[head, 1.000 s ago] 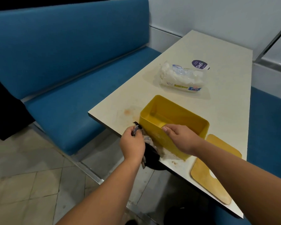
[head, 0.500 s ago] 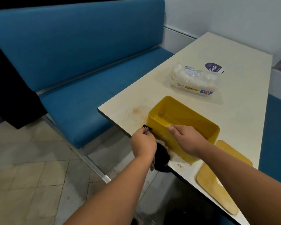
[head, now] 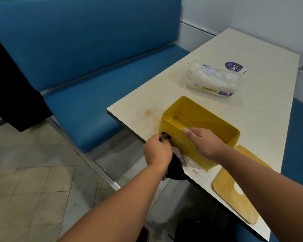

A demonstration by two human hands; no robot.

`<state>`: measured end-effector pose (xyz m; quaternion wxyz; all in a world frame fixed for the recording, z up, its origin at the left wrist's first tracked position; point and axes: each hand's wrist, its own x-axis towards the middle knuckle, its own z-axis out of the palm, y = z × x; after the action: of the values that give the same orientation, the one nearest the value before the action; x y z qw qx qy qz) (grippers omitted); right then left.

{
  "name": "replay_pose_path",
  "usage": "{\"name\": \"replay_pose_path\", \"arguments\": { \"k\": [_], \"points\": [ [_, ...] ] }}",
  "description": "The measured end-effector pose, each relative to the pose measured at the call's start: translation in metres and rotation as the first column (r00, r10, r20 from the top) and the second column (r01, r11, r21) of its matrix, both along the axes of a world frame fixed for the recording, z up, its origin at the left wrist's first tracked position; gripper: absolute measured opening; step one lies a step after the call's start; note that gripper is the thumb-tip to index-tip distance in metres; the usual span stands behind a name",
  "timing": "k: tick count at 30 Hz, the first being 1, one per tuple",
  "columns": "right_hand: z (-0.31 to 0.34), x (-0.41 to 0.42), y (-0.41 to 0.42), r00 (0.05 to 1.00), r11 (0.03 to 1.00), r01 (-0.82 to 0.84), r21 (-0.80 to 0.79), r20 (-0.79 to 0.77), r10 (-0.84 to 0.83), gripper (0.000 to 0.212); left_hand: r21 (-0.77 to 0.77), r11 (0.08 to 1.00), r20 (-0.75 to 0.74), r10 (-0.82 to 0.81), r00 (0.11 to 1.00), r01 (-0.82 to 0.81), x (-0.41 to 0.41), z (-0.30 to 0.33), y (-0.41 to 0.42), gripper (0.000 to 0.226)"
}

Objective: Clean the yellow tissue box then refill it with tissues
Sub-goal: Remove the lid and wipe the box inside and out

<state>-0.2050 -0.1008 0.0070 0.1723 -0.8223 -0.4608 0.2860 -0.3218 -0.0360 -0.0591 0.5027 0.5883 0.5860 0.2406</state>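
The open yellow tissue box (head: 208, 122) stands near the table's front left corner, with nothing inside it. My right hand (head: 202, 143) grips its near long wall, fingers over the rim. Pressed against the box's outer near side is a dark and white cloth (head: 176, 162), and my left hand (head: 157, 151) is shut on it. The cloth hangs down over the table edge. A clear plastic pack of white tissues (head: 212, 79) lies farther back on the table. The box's flat yellow lid (head: 238, 186), with a white slot, lies to the right of my right forearm.
The cream table (head: 262, 119) has brown stains left of the box and crumbs by the cloth. A purple round sticker (head: 233, 67) sits behind the tissue pack. A blue bench (head: 77, 75) runs along the left, with a tiled floor (head: 33, 189) below.
My left hand with the cloth has shifted slightly along the box's near side. My right hand keeps its hold on the rim. The camera view has drifted left.
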Motion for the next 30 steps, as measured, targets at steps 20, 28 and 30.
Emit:
{"name": "replay_pose_path", "arguments": {
  "k": [20, 28, 30],
  "points": [
    [-0.003, 0.0, 0.0, 1.0, 1.0, 0.009, 0.007, 0.011, -0.009, 0.052, 0.081, 0.996, 0.138, -0.032, 0.99, 0.021, -0.002, 0.015, -0.012, 0.011],
    [-0.003, 0.0, 0.0, 1.0, 1.0, 0.004, 0.002, 0.009, -0.004, 0.054, 0.101, 0.994, 0.136, -0.054, 0.989, 0.041, -0.003, 0.011, -0.013, 0.01],
    [-0.003, 0.0, 0.001, 1.0, 1.0, 0.007, 0.006, 0.0, -0.007, 0.053, 0.157, 0.98, 0.116, -0.14, 0.983, 0.121, 0.0, 0.012, -0.023, 0.011]
  ]
}}
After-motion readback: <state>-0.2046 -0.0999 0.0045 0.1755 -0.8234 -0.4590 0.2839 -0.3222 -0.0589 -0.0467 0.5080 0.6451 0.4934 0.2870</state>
